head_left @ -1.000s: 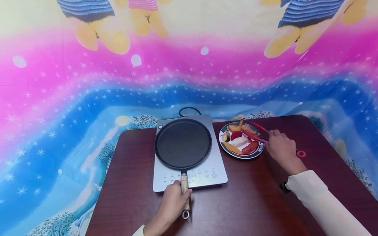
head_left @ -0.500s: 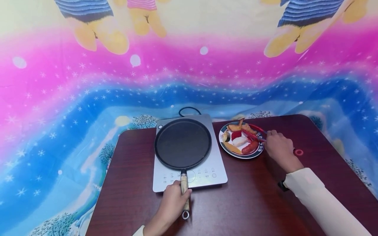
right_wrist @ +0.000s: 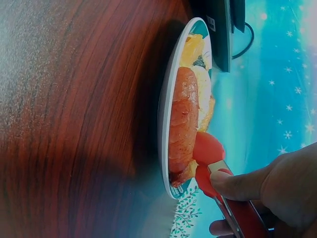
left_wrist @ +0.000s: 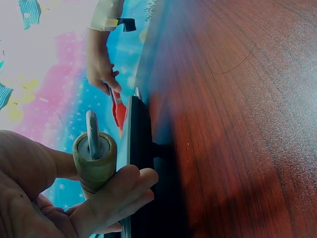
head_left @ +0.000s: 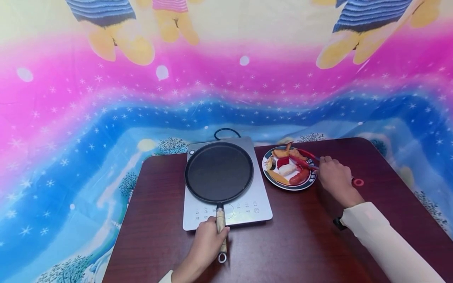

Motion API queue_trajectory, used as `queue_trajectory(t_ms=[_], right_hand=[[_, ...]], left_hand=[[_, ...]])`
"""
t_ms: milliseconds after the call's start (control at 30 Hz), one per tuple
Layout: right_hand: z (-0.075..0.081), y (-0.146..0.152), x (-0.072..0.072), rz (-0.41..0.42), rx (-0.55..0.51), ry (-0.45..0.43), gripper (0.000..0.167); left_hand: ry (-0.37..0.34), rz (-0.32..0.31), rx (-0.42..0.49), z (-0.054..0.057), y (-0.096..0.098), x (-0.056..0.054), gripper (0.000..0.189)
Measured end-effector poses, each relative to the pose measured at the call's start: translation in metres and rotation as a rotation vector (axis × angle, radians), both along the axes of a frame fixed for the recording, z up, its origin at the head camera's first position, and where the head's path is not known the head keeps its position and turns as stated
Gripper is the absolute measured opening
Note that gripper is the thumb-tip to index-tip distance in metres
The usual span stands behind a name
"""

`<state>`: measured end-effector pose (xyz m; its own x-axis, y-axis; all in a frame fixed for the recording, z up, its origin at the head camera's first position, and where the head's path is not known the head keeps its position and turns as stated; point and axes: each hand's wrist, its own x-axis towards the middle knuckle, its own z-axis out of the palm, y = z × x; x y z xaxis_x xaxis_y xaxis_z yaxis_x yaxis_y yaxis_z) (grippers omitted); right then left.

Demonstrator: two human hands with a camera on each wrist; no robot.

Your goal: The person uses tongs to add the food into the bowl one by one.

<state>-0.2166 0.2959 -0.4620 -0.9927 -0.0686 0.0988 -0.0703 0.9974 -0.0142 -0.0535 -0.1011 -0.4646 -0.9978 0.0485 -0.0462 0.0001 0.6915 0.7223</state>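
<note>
My left hand [head_left: 209, 238] grips the wooden handle [head_left: 221, 220] of a flat black frying pan [head_left: 219, 172]. The pan sits on a silver induction cooker [head_left: 260, 204]. To the right, my right hand [head_left: 334, 179] holds red tongs [right_wrist: 242, 213], thumb along one arm. Their red heads reach over the plate [head_left: 295, 189], at the food's right side. On that plate lie a red sausage [right_wrist: 184, 121], a white piece [head_left: 288, 169], a yellow strip [head_left: 278, 177] and fried pieces [head_left: 281, 152]. What the tong heads have between them is hidden.
The dark wooden table [head_left: 159, 220] carries everything. A black cable loop [head_left: 227, 130] sticks out behind the cooker. A patterned cloth [head_left: 226, 90] hangs close behind the table's back edge.
My right hand has moved slightly left and the tongs' arms have drawn closer together over the plate. The left hand and pan stay in place.
</note>
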Motion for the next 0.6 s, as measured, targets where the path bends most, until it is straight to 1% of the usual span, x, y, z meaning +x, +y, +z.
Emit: queue_trajectory(t_ms=[167, 300, 600], right_hand=[[0.004, 0.0, 0.001, -0.008, -0.02, 0.031, 0.05], [0.009, 0.0, 0.001, -0.016, -0.023, 0.035, 0.051], [0.02, -0.006, 0.003, 0.005, -0.065, 0.065, 0.052]], left_hand=[[-0.006, -0.002, 0.007, -0.001, 0.0, 0.0, 0.027], [-0.008, -0.004, 0.012, -0.001, -0.001, 0.0, 0.028], [-0.004, -0.006, 0.001, -0.002, -0.001, -0.001, 0.029]])
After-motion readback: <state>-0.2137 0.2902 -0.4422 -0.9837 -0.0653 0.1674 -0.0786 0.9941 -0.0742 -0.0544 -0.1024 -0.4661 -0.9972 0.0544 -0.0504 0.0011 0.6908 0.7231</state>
